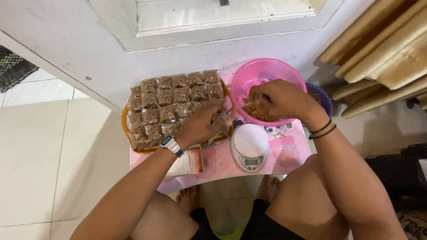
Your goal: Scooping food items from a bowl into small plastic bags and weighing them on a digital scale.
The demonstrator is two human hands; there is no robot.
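On the left of the pink worktop (222,166) an orange tray (126,129) carries rows of small clear packets (167,104), square and filled with brown snack pieces, packed edge to edge; just in front of the tray lies a flat stack of empty clear bags (187,163) with a red strip; the left hand (202,126), a metal watch (171,145) on its wrist, pinches a clear bag (224,116) at the tray's right edge; a round white scale (249,146) sits below the pink bowl (267,78); the right hand (280,98), fingers curled together, pinches brown snack pieces (258,113) inside that bowl; black bands (323,130) circle its wrist; a purple bowl (324,98) stands just right.
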